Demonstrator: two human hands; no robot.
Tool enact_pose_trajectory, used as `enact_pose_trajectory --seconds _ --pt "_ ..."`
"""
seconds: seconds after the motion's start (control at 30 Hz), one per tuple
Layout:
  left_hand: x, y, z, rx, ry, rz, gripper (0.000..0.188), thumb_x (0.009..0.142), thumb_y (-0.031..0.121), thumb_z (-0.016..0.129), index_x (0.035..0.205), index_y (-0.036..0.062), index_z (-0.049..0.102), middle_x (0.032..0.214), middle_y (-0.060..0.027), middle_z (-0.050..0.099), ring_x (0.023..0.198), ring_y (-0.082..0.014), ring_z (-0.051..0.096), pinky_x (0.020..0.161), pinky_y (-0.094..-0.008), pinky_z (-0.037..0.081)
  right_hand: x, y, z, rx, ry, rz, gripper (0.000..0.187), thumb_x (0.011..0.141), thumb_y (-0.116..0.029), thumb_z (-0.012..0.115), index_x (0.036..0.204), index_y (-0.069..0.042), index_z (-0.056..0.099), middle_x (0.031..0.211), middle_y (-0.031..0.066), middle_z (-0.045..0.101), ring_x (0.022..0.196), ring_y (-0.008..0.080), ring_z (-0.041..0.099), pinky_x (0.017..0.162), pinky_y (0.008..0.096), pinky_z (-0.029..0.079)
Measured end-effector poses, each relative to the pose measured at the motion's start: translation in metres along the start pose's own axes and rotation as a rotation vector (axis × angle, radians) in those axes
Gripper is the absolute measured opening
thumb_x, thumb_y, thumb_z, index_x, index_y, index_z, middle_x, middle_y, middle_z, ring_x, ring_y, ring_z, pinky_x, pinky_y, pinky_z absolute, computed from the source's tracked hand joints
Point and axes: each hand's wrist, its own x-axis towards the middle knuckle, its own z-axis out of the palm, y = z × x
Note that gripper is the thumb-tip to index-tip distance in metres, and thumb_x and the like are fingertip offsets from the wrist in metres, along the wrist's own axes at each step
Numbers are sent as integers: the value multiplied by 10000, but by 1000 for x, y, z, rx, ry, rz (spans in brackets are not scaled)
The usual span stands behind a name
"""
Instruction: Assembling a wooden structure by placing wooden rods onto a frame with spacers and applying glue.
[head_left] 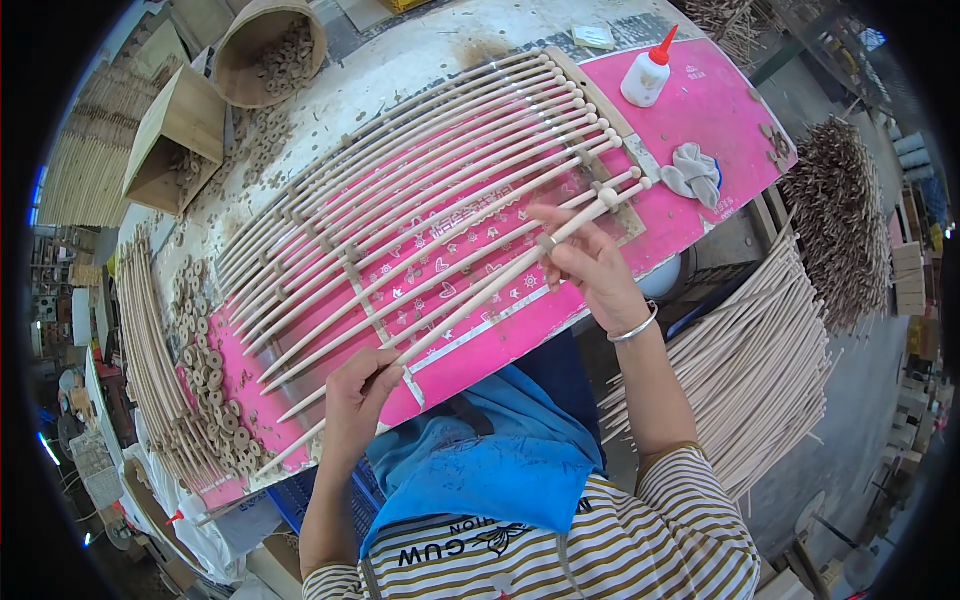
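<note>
A long pale wooden stick with a round knob at its upper right end lies slanted across my front, raised over the pink board. My left hand pinches it near its lower part, fingers closed. Close to the knob, my right hand has its fingers curled about the stick at a small wooden ring threaded on it; one finger is blurred. Behind lie several similar knobbed sticks in a row, knobs to the right, with small wooden rings on many of them.
A pink printed board covers much of the table. On it are a white glue bottle with red tip and a crumpled glove. Loose rings pile at left beside bundled sticks. Stick stacks stand right; a ring-filled bucket is far left.
</note>
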Motion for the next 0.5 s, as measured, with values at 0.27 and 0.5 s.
enact_pose_trajectory --seconds 0.27,0.5 --pt "11 0 8 59 -8 34 175 958 57 697 1092 -55 695 874 -115 673 772 -160 620 722 -285 499 -4 1 -16 -106 74 59 386 961 -237 752 1268 -16 674 899 14 663 741 66 609 630 228 496" --pt "26 3 15 113 -15 103 167 942 46 700 1083 -44 702 872 -125 668 780 -172 640 720 -290 504 -1 6 -23 -206 218 51 251 983 -265 746 1055 -28 704 748 -37 640 582 47 555 521 208 441"
